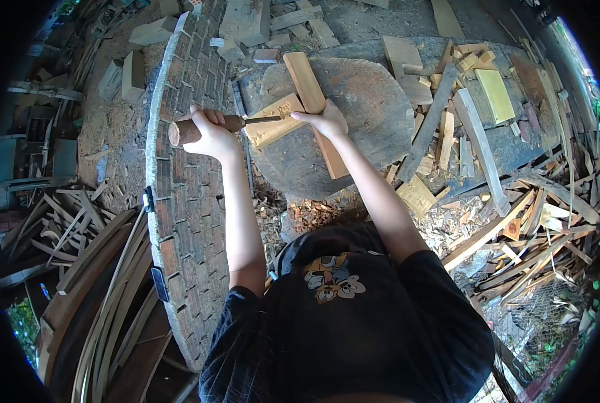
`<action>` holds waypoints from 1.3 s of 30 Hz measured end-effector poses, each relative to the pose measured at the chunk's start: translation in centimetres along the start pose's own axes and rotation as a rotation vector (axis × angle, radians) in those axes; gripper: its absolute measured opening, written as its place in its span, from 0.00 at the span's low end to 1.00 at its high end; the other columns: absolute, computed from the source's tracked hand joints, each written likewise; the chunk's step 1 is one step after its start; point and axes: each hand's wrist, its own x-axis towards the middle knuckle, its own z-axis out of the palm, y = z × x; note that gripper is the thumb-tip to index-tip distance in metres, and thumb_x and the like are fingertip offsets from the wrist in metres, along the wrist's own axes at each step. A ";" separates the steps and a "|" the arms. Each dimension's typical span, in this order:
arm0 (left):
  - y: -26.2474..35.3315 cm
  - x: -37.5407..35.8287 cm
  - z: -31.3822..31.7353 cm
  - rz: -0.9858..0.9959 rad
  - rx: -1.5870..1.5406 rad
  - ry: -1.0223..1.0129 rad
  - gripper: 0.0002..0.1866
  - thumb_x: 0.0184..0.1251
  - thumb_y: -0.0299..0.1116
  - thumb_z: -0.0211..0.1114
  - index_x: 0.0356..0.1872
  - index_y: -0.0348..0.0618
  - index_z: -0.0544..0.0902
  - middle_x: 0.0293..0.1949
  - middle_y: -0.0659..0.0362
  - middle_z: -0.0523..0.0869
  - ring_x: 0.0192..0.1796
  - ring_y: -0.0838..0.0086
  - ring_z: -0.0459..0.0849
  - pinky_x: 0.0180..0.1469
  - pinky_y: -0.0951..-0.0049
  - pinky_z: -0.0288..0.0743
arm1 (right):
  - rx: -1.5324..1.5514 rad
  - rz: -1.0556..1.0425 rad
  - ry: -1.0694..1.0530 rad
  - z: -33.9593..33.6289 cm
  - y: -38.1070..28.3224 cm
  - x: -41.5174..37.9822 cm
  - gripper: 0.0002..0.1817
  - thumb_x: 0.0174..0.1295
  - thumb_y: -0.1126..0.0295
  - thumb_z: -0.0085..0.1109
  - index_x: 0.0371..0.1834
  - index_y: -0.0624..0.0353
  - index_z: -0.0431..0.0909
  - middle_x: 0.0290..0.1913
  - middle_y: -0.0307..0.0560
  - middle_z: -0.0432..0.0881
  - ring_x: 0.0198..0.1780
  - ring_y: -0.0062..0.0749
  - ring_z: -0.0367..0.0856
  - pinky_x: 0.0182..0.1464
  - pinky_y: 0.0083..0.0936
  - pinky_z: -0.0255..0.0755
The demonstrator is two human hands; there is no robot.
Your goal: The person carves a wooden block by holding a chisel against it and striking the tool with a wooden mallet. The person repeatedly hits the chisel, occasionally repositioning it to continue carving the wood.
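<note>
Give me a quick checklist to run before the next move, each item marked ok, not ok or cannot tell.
1. Left hand gripping the chisel by its wooden handle: ok.
2. Chisel blade directed at the pale wood block: ok, the blade lies over it.
3. Block supported from below: ok, it rests on the round stump.
4. Right hand clear of the blade: not ok, the thumb is right by the tip.
5. Block held firmly: cannot tell, no clamp shows and the right hand's grip is partly hidden.
6. Cutting edge biting into the wood: cannot tell, too small to see.
</note>
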 end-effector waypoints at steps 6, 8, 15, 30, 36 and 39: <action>0.1 -0.1 0.1 -0.029 -0.012 -0.017 0.09 0.57 0.22 0.55 0.22 0.41 0.64 0.14 0.64 0.67 0.15 0.82 0.61 0.17 0.78 0.59 | -0.037 0.034 -0.009 -0.3 -0.7 -0.4 0.46 0.27 0.40 0.72 0.46 0.64 0.71 0.39 0.51 0.81 0.42 0.36 0.81 0.44 0.25 0.72; 0.5 -0.5 0.7 -0.041 0.012 -0.004 0.09 0.57 0.22 0.54 0.22 0.41 0.64 0.14 0.64 0.67 0.15 0.81 0.61 0.17 0.78 0.59 | -0.021 0.013 -0.004 -0.2 -0.5 -0.3 0.46 0.27 0.39 0.71 0.47 0.63 0.71 0.39 0.50 0.81 0.43 0.36 0.80 0.45 0.25 0.72; 0.4 -0.4 0.5 -0.014 0.019 -0.039 0.09 0.57 0.22 0.54 0.21 0.42 0.63 0.14 0.64 0.66 0.15 0.81 0.61 0.18 0.78 0.59 | -0.010 -0.003 -0.011 0.1 0.3 0.3 0.47 0.28 0.39 0.71 0.46 0.65 0.70 0.40 0.52 0.81 0.43 0.37 0.80 0.45 0.25 0.72; -0.2 0.0 0.2 -0.014 0.000 -0.074 0.04 0.59 0.21 0.53 0.26 0.35 0.69 0.15 0.61 0.70 0.13 0.82 0.63 0.14 0.79 0.59 | 0.003 0.015 -0.007 -0.4 -0.7 -0.5 0.46 0.27 0.40 0.72 0.47 0.63 0.71 0.40 0.50 0.81 0.43 0.36 0.80 0.46 0.25 0.72; 0.4 -0.3 0.5 -0.012 0.001 -0.047 0.09 0.56 0.23 0.57 0.22 0.38 0.66 0.14 0.62 0.68 0.14 0.81 0.63 0.17 0.78 0.60 | -0.081 0.039 0.005 0.7 0.8 0.1 0.41 0.32 0.46 0.73 0.47 0.62 0.71 0.42 0.49 0.80 0.43 0.35 0.79 0.47 0.25 0.72; 0.2 -0.4 0.3 0.118 0.463 0.119 0.10 0.58 0.23 0.56 0.19 0.43 0.66 0.13 0.63 0.71 0.13 0.82 0.67 0.14 0.79 0.62 | 0.976 -0.114 -0.334 2.5 1.7 -0.3 0.34 0.40 0.67 0.74 0.53 0.62 0.69 0.47 0.42 0.76 0.48 0.29 0.75 0.50 0.26 0.73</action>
